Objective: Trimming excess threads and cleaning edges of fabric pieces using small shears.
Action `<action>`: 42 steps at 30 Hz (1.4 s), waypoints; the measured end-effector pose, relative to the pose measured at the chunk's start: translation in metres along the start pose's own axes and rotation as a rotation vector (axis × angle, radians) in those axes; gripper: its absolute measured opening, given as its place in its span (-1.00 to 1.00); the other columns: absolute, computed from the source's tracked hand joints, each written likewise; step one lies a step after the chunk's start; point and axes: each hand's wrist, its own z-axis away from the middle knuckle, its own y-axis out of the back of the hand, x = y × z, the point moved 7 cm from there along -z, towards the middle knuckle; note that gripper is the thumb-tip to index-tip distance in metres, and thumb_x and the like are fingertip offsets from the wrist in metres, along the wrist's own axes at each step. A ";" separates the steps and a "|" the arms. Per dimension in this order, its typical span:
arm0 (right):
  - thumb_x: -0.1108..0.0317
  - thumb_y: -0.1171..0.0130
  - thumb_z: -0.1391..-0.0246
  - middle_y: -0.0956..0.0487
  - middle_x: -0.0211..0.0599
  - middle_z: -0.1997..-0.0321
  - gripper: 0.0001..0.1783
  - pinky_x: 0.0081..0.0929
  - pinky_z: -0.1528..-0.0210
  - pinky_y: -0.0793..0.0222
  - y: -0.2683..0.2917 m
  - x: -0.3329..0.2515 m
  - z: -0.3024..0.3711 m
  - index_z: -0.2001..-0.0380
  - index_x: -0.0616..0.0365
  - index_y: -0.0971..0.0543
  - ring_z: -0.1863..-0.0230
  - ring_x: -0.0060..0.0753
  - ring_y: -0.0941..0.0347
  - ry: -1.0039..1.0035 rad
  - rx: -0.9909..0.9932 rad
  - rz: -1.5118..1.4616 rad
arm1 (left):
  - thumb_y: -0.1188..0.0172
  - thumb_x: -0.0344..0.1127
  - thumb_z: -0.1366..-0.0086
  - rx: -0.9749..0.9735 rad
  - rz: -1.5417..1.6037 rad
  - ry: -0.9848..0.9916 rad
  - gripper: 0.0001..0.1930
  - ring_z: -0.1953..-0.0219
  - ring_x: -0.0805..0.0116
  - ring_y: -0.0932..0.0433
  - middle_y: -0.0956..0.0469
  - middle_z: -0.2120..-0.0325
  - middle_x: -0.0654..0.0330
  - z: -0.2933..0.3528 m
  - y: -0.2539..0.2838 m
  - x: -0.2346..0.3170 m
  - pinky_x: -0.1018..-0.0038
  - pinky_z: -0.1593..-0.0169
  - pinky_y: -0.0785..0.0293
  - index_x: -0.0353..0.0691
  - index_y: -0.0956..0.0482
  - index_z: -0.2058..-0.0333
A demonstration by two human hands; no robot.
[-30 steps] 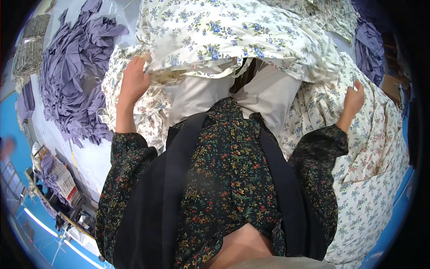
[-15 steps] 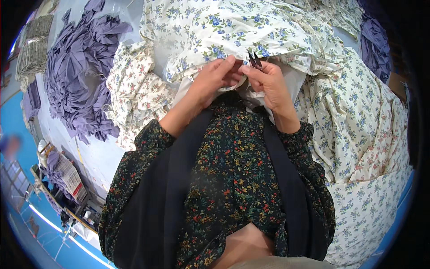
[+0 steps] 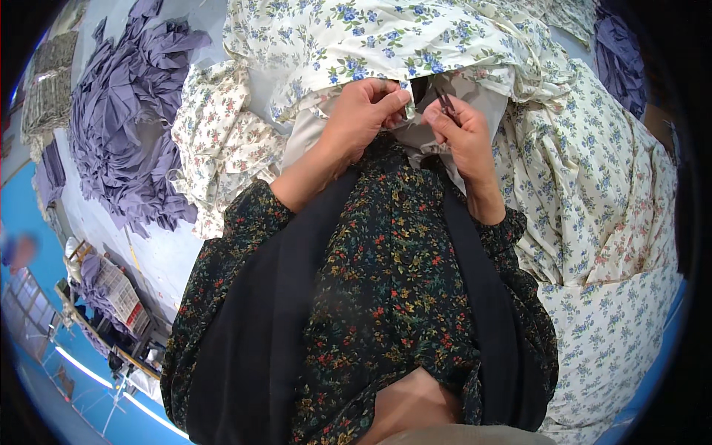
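Observation:
My left hand point(image 3: 367, 111) is closed, pinching the edge of a white fabric printed with blue flowers point(image 3: 371, 46). A small corner of that cloth sticks up between thumb and fingers. A short way to its right, my right hand point(image 3: 463, 133) is closed around dark thread snips point(image 3: 446, 105), with their blades pointing up and away from me. The snips are apart from the pinched edge. Below both hands lies a pale grey-white cloth point(image 3: 300, 139) over my lap, partly hidden by my wrists.
Purple fabric point(image 3: 122, 119) is heaped at the left beside a red-flowered cloth point(image 3: 215, 133). More flowered fabric point(image 3: 593, 178) hangs in folds on the right. A crate point(image 3: 122, 297) with purple cloth stands lower left. Folded stacks point(image 3: 48, 96) stand far left, and a blurred person point(image 3: 18, 248) is below them.
My right hand has drawn away to the right and slightly toward me with the snips, opening a gap between the hands. My left hand still pinches the cloth, its grip shifted slightly right.

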 end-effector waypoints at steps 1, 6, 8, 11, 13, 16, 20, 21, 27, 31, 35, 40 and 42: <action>0.36 -0.16 -0.18 -0.42 -0.59 0.60 -0.84 -0.75 0.52 -0.07 0.004 0.000 0.001 0.42 0.23 -0.55 0.57 -0.80 -0.20 0.023 0.026 -0.004 | -0.25 -0.26 -0.27 0.001 -0.001 0.002 -0.77 0.52 0.58 -0.43 -0.52 0.54 0.30 0.001 0.000 0.000 0.62 0.37 -0.37 -0.34 -0.57 0.26; 0.38 -0.15 -0.18 -0.46 -0.58 0.47 -0.88 -0.75 0.45 -0.14 -0.002 -0.004 0.000 0.32 0.22 -0.53 0.49 -0.79 -0.24 0.068 0.095 0.016 | -0.24 -0.27 -0.28 -0.082 0.019 0.022 -0.80 0.48 0.57 -0.48 -0.55 0.51 0.29 0.000 -0.002 -0.005 0.61 0.34 -0.42 -0.31 -0.56 0.28; 0.38 -0.15 -0.18 -0.46 -0.58 0.43 -0.87 -0.75 0.42 -0.17 -0.007 -0.002 -0.001 0.28 0.22 -0.52 0.46 -0.79 -0.26 0.071 0.100 0.015 | -0.23 -0.28 -0.29 -0.096 0.035 0.020 -0.81 0.46 0.56 -0.50 -0.56 0.49 0.28 0.000 -0.003 -0.006 0.61 0.33 -0.43 -0.30 -0.54 0.29; 0.39 -0.15 -0.16 -0.44 -0.59 0.39 -0.86 -0.75 0.38 -0.20 -0.013 0.000 -0.005 0.26 0.21 -0.49 0.42 -0.79 -0.28 0.088 0.006 -0.015 | -0.23 -0.28 -0.29 -0.079 0.015 -0.001 -0.82 0.45 0.56 -0.49 -0.56 0.48 0.28 0.001 -0.004 -0.008 0.62 0.32 -0.43 -0.29 -0.54 0.31; 0.42 -0.14 -0.16 -0.42 -0.61 0.42 -0.89 -0.75 0.39 -0.19 -0.011 0.002 -0.005 0.29 0.21 -0.48 0.43 -0.78 -0.28 0.047 -0.047 -0.082 | -0.22 -0.28 -0.30 -0.097 0.002 0.011 -0.83 0.45 0.56 -0.49 -0.55 0.49 0.28 0.001 -0.007 -0.010 0.62 0.32 -0.43 -0.29 -0.53 0.31; 0.40 -0.14 -0.16 -0.41 -0.61 0.43 -0.88 -0.74 0.40 -0.19 -0.004 0.010 0.000 0.29 0.20 -0.47 0.43 -0.79 -0.27 -0.016 -0.117 -0.369 | -0.19 -0.30 -0.32 -0.117 0.039 0.056 -0.85 0.45 0.55 -0.49 -0.53 0.49 0.29 0.001 -0.008 -0.013 0.62 0.32 -0.44 -0.28 -0.51 0.31; 0.33 -0.14 -0.19 -0.43 -0.59 0.41 -0.83 -0.75 0.38 -0.20 0.005 0.010 0.010 0.26 0.21 -0.47 0.42 -0.77 -0.29 0.006 -0.040 -0.421 | -0.17 -0.33 -0.33 -0.146 0.199 0.116 -0.87 0.45 0.53 -0.50 -0.50 0.50 0.31 0.002 -0.012 -0.015 0.62 0.33 -0.44 -0.26 -0.49 0.31; 0.30 -0.14 -0.20 -0.45 -0.57 0.41 -0.81 -0.74 0.37 -0.22 0.005 0.003 0.010 0.25 0.21 -0.48 0.41 -0.73 -0.31 0.093 0.049 -0.192 | -0.17 -0.33 -0.33 -0.149 0.198 0.118 -0.87 0.45 0.53 -0.50 -0.50 0.50 0.31 0.002 -0.013 -0.014 0.62 0.33 -0.44 -0.26 -0.49 0.31; 0.26 -0.13 -0.22 -0.49 -0.46 0.47 -0.78 -0.65 0.39 -0.26 0.000 -0.015 0.021 0.24 0.22 -0.50 0.46 -0.64 -0.35 0.349 0.160 0.330 | -0.18 -0.33 -0.33 -0.193 0.393 0.165 -0.88 0.44 0.50 -0.50 -0.48 0.50 0.31 0.003 -0.017 -0.015 0.63 0.33 -0.45 -0.25 -0.48 0.32; 0.28 -0.13 -0.21 -0.46 -0.41 0.55 -0.81 -0.61 0.45 -0.24 -0.001 -0.015 0.019 0.28 0.20 -0.51 0.50 -0.67 -0.32 0.397 0.192 0.474 | -0.19 -0.34 -0.32 -0.208 0.415 0.171 -0.88 0.44 0.49 -0.51 -0.49 0.49 0.30 0.003 -0.018 -0.016 0.63 0.33 -0.46 -0.25 -0.48 0.31; 0.31 -0.16 -0.20 -0.49 -0.48 0.53 -0.82 -0.67 0.45 -0.21 0.004 -0.009 0.011 0.31 0.22 -0.52 0.48 -0.73 -0.32 0.363 0.194 0.327 | -0.22 -0.39 -0.28 -0.135 0.316 0.134 -0.87 0.45 0.48 -0.51 -0.52 0.45 0.26 0.004 -0.013 -0.012 0.60 0.34 -0.46 -0.29 -0.49 0.27; 0.39 -0.23 -0.12 -0.53 -0.57 0.44 -0.83 -0.80 0.42 -0.19 -0.007 0.002 -0.020 0.31 0.29 -0.55 0.43 -0.84 -0.33 0.107 0.115 -0.060 | -0.25 -0.42 -0.24 -0.074 0.153 0.048 -0.82 0.47 0.48 -0.51 -0.55 0.44 0.23 0.001 -0.005 -0.014 0.60 0.36 -0.45 -0.34 -0.49 0.23; 0.42 -0.23 -0.10 -0.55 -0.53 0.43 -0.83 -0.79 0.41 -0.22 -0.009 0.009 -0.026 0.28 0.30 -0.55 0.42 -0.83 -0.36 0.095 0.107 -0.114 | -0.26 -0.42 -0.23 -0.070 0.114 0.027 -0.81 0.48 0.49 -0.51 -0.55 0.45 0.23 0.001 -0.004 -0.013 0.61 0.37 -0.44 -0.35 -0.49 0.22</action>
